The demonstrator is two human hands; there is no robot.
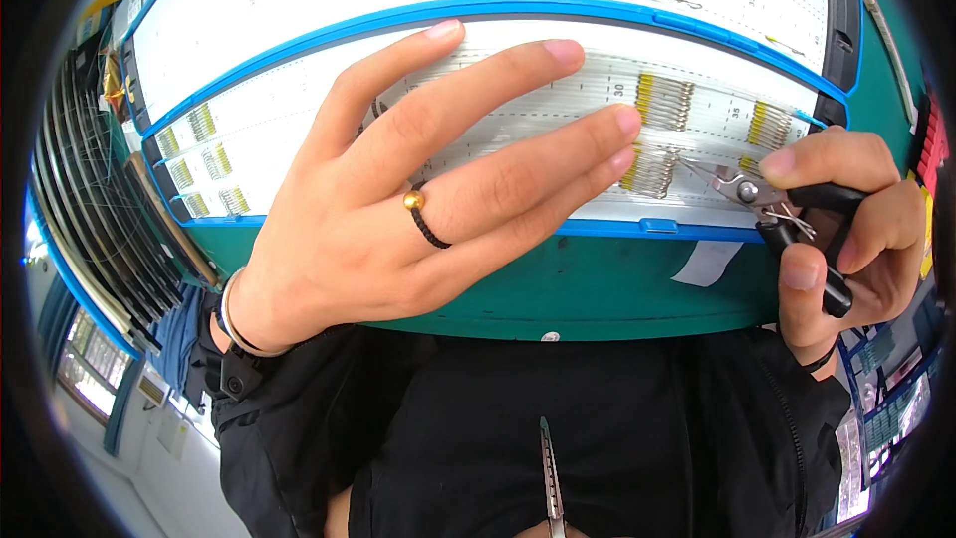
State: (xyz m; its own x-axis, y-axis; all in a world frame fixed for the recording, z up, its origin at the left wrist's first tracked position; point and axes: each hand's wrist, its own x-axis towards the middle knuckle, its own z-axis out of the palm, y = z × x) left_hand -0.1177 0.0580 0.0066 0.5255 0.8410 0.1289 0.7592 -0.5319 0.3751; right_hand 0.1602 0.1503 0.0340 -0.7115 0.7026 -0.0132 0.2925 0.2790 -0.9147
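Observation:
My left hand (398,189) lies flat with fingers spread over the lower white panel of a blue-edged case (478,8). Clear parallel lines run beneath the fingers. Its fingertips reach a lower bundle of thin metal loops with yellow ends (652,171); a similar bundle (665,103) sits just above. My right hand (876,204) grips small nippers (762,201) with black handles. Their narrow jaw tips point left, at the right side of the lower bundle. Another yellow-ended bundle (769,126) sits above the nippers. Part of the panel is hidden under my left hand.
Several small yellow-ended bundles (202,122) line the panel's left end. Two loose hook-like pieces (675,2) lie on the upper panel. A white paper slip (709,263) rests on the green table (597,284). Dark curved strips (95,189) stand at left. A pointed metal tool (549,468) shows below.

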